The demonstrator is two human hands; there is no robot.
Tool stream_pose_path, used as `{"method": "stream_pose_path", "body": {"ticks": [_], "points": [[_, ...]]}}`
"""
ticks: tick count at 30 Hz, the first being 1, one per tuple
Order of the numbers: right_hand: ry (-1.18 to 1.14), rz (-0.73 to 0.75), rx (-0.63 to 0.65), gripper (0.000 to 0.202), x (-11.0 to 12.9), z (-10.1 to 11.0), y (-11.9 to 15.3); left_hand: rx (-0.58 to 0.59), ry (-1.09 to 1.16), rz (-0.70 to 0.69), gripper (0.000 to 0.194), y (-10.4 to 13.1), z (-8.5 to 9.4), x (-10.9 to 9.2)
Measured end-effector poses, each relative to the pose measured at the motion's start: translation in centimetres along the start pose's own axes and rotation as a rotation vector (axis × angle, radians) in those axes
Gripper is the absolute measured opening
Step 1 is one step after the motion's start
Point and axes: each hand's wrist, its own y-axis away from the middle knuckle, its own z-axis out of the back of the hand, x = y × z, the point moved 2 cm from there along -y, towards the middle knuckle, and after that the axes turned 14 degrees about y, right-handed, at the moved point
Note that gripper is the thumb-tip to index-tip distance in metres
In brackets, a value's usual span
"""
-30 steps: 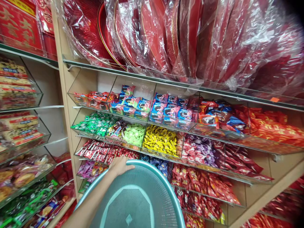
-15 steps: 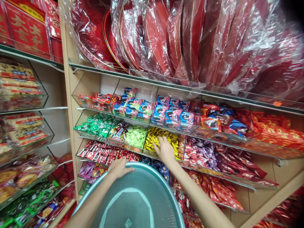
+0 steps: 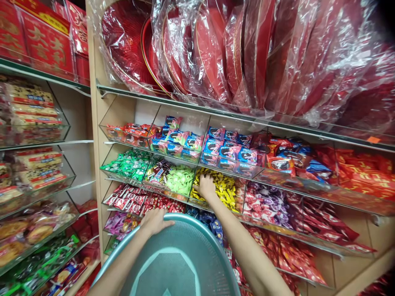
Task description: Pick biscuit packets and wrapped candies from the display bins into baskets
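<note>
My left hand [image 3: 156, 222] is closed over the far rim of a green plastic mesh basket [image 3: 220, 250], whose visible inside holds nothing. Ahead of it, my right hand [image 3: 205, 187] reaches into a clear compartment of yellow-wrapped candies [image 3: 226, 191]. Its thumb stands apart from the fingers, and the fingertips rest at the candies, partly hidden. I see no candy lifted in that hand. Left of it lie light-green-wrapped candies [image 3: 180, 179], with purple and white ones [image 3: 267, 205] to its right.
Glass-edged shelves [image 3: 234, 115] run across in tiers. Plastic-wrapped red round trays [image 3: 212, 53] stand on top. Blue and pink snack packs [image 3: 228, 148] sit just above my right hand. Shelves of packaged biscuits [image 3: 35, 107] stand at the left, beside a wooden upright [image 3: 96, 164].
My right hand has moved slightly left and down into the yellow candies, its fingers more bent. My left hand keeps its hold on the basket. The view has shifted a little left.
</note>
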Motion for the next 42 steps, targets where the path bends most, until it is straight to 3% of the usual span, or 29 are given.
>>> {"method": "stream_pose_path", "body": {"ticks": [10,17,28,42], "points": [[-0.001,0.068,-0.034,0.028,-1.3,-0.2,-0.1,0.007,0.021,0.009,0.055,-0.2,0.1,-0.4],[0.039,0.125,-0.081,0.027,-0.3,-0.5,0.4,0.009,0.030,0.024,0.052,-0.3,0.2,-0.7],[0.034,0.163,-0.087,0.022,-1.0,-0.4,0.3,0.010,0.025,0.020,0.056,-0.2,0.5,-0.6],[-0.241,0.207,-0.107,0.029,-3.0,-0.7,-1.0,0.005,0.013,0.016,0.058,-0.3,0.3,-0.4]]}}
